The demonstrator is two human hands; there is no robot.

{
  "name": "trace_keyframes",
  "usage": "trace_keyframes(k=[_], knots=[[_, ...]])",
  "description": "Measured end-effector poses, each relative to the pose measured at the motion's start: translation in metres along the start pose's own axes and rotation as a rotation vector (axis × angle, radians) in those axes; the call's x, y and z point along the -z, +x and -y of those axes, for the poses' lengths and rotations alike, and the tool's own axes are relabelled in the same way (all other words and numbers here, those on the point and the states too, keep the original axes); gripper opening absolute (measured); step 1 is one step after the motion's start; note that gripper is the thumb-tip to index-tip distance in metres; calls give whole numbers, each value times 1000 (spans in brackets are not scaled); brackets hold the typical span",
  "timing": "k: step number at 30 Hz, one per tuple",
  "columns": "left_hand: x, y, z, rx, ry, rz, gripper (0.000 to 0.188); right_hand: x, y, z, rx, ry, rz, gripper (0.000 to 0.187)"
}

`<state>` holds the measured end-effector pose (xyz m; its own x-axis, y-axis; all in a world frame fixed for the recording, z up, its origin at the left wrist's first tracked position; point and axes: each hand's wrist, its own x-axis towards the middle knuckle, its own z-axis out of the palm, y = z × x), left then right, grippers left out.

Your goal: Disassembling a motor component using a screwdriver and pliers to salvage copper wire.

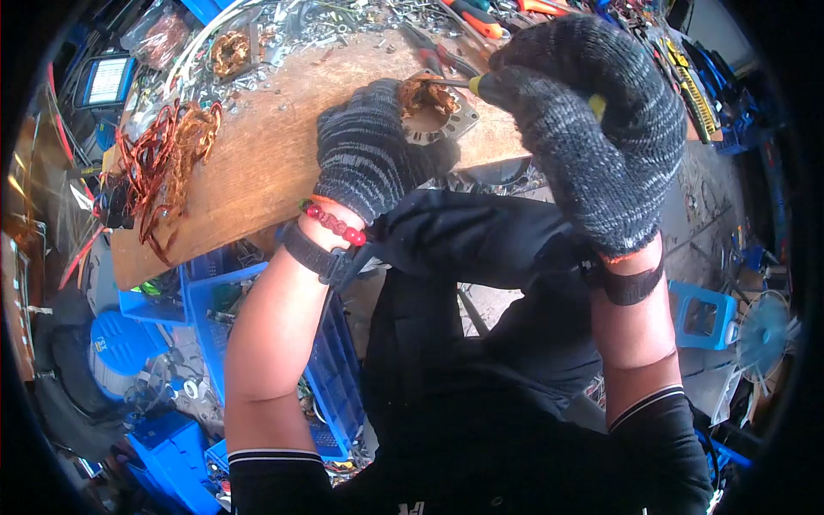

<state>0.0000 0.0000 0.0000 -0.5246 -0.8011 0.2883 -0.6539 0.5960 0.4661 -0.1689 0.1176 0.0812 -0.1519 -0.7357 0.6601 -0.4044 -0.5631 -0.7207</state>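
A motor stator with a grey metal core and torn copper winding rests near the front edge of the wooden bench. My left hand, in a dark striped knit glove, grips the stator's left side; its fingertips are partly hidden. My right hand, gloved alike, is closed round a screwdriver with a yellow-and-dark handle. The screwdriver's thin shaft points left and reaches the copper winding. Just behind the stator lie pliers with red-and-dark handles.
Pulled copper wire lies in a tangle on the bench's left side. Another copper coil sits among scattered metal bits farther back. An orange-and-black handled tool lies at the far edge. Below the bench stands a blue crate.
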Motion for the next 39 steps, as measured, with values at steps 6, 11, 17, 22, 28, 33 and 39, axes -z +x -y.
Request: trace_keyframes(k=[6,11,17,22,28,33,39], knots=[[15,1,-14,79,-85,116,88,12,9,13,-197,-260,63,20],[-1,-8,6,-32,-149,-52,89,13,-23,-8,-232,-144,26,28],[-12,-9,10,49,-36,-69,106,9,-60,-27,48,-290,123,44],[-8,-4,-1,122,58,15,122,-2,-84,-29,162,-473,181,45],[-8,1,3,99,142,25,102,-1,-91,-39,249,-513,208,46],[-14,-1,6,-26,114,-87,92,-2,-96,-41,179,-464,182,49],[-18,-4,46,98,-868,27,62,0,-106,-43,155,-446,189,52]])
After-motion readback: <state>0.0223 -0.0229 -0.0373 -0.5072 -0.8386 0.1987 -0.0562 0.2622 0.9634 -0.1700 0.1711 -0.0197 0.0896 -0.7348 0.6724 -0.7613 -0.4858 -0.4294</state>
